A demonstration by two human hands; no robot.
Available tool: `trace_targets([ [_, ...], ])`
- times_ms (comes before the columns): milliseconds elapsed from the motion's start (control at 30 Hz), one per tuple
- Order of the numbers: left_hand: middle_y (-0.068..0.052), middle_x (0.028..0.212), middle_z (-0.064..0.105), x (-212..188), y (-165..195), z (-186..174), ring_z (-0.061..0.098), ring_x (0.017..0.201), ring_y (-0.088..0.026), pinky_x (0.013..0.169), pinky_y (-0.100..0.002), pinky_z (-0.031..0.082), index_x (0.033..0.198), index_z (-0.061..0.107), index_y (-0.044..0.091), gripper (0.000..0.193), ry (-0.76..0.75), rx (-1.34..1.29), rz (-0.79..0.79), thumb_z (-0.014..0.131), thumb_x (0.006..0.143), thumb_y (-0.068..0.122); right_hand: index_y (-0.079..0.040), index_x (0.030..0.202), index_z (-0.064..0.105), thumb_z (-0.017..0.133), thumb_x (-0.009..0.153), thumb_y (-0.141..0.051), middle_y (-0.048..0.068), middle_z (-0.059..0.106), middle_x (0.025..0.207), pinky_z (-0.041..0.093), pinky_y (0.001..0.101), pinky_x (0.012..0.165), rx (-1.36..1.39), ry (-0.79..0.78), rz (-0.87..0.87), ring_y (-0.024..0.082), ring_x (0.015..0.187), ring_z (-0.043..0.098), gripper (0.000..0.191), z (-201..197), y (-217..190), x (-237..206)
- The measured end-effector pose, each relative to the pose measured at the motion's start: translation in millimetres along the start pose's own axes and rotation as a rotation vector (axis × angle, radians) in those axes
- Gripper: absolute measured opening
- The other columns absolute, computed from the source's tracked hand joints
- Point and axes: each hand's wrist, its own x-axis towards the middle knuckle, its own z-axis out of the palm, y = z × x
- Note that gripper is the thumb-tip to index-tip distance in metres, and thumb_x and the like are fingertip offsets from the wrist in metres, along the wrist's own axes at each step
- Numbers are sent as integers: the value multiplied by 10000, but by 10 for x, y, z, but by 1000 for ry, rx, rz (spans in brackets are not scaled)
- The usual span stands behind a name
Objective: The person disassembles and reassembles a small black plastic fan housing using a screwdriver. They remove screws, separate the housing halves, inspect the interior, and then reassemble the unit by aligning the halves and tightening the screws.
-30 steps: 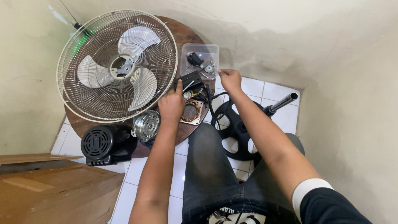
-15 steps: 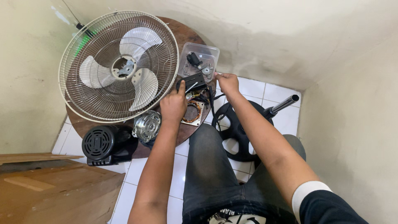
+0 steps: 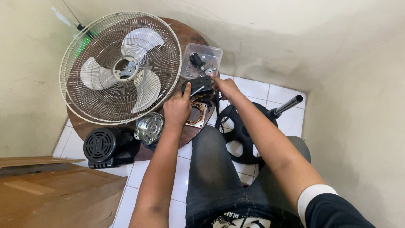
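Head view: small black switch box (image 3: 197, 85) at upper centre of the frame, on the round wooden table (image 3: 185, 36), long axis running left to right. Left hand (image 3: 177, 109) just below it, thumb pressed to its left end; right hand (image 3: 225, 86) at its right end, fingertips touching. Grip unclear, neither hand plainly clamped. Clear plastic tray (image 3: 211, 55) just above; fan guard (image 3: 120, 67) to the left.

Person: bare left hand (image 3: 177, 109), forearm uncovered. Right hand (image 3: 226, 86) bare; black sleeve (image 3: 333, 211) with white cuff. Dark grey jeans (image 3: 219, 169); black shirt, white print.
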Motion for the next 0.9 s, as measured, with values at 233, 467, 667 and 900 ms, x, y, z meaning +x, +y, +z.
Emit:
trace_targets([
  [233,-86,763,668,-13,35,-9,690,594,-263,524,-411,562,1388,653,180,564,28,5,42,696,829,121,-98,863,691,620,903,-657,-17,600,709,496,302,555,243,-126,-12,122,574,602,565,8,24,-26],
  [467,-66,760,650,-19,67,-50,679,600,-250,538,-407,560,1400,653,203,571,98,-5,68,716,836,145,-110,972,757,510,890,-717,-12,660,746,505,277,573,304,-189,-86,102,603,614,660,-92,48,-153],
  [667,-50,776,642,32,152,-151,668,596,-228,534,-388,551,1408,656,209,591,141,-21,112,721,826,128,-70,955,768,563,872,-733,-11,654,708,432,260,499,355,-143,-147,89,570,552,699,-134,70,-263],
  [900,-64,845,669,10,333,-308,673,619,-241,553,-387,551,1409,643,204,653,179,-50,176,718,764,136,-99,835,702,640,887,-660,-33,558,636,361,245,424,476,-73,-186,83,497,464,567,-270,184,-422],
])
